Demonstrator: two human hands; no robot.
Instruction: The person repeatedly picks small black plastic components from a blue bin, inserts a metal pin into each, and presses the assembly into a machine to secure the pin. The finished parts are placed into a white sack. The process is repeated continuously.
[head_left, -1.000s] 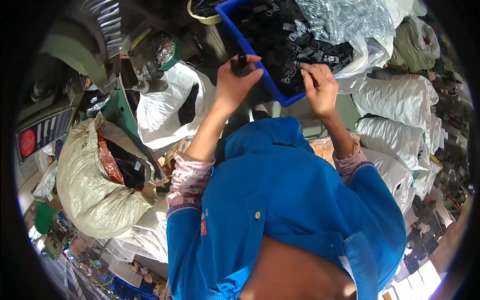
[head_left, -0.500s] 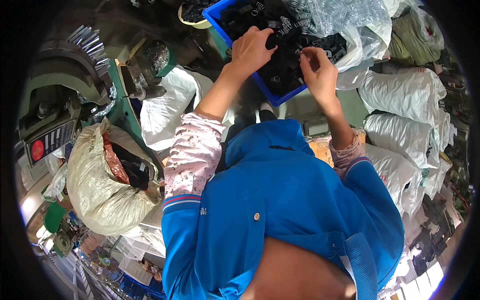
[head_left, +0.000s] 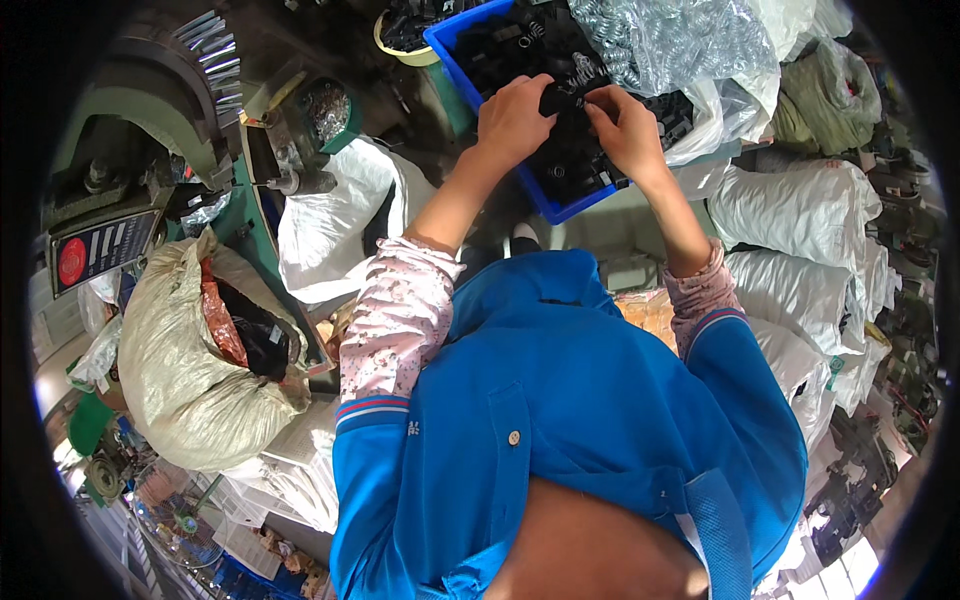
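Over a blue plastic crate point(head_left: 560, 212) full of black plastic parts point(head_left: 565, 165), both of my hands work close together. My left hand point(head_left: 513, 122) is closed, with a small black plastic part point(head_left: 556, 98) between thumb and fingers. Just to the right of it, my right hand point(head_left: 630, 135) is pinched, its fingertips meeting the right side of that part. Whatever those fingertips hold is too small to make out. Loose metal coil springs point(head_left: 583, 72) lie on the parts beyond my hands. A clear plastic bag of springs point(head_left: 670, 45) rests over the crate's far right side.
At the far left of the crate stands a round tub point(head_left: 408, 54) of black parts. A green container point(head_left: 335, 115) holds small metal pieces. White sacks point(head_left: 795, 215) are stacked on the right. An open woven sack point(head_left: 190, 380) and a machine point(head_left: 130, 130) are on the left.
My right hand has moved left and up, closing the gap to the black part in my left hand. My left hand has shifted slightly lower in the view, which has turned a little.
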